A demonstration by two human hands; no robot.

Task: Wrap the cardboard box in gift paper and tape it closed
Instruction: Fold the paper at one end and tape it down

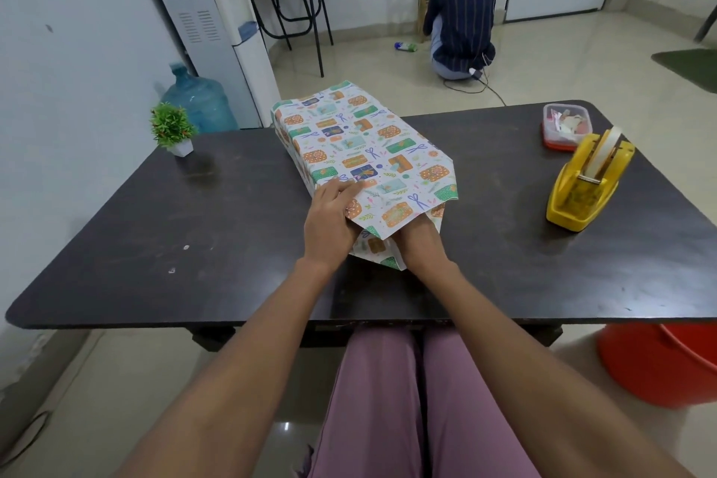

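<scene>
Dark laminate counter (194, 229): carries everything for the job, with the work set at its middle in front of the seated person.

Box (361, 151): wholly covered in patterned gift paper, lying lengthwise away from the person at the counter's centre, its far end reaching past the back edge. The cardboard itself is hidden. The near end of the paper is open and unfolded, its top flap drooping toward the person; no tape can be made out on it. Judged stage: body wrapped, near end being closed.

Dispenser (586, 186): yellow, weighted, with a roll of tape mounted; stands on the right side, well apart from the box, probably kept within the right arm's reach for the sealing step.

Left hand (329, 217): laid on the box's near left corner, fingers (347, 186) nearly straight and together, pressing the top paper flat, likely to stop the wrap shifting while the end is worked.

Right hand (421, 244): pushed into the open near end beneath the top flap; fingers are hidden by the paper, so whether they grip cannot be told. Probably tucking a side fold.

Tub (564, 126): clear with a red base, scraps inside, far right corner.

Plant (172, 128): small, in a white pot, far left corner.
</scene>
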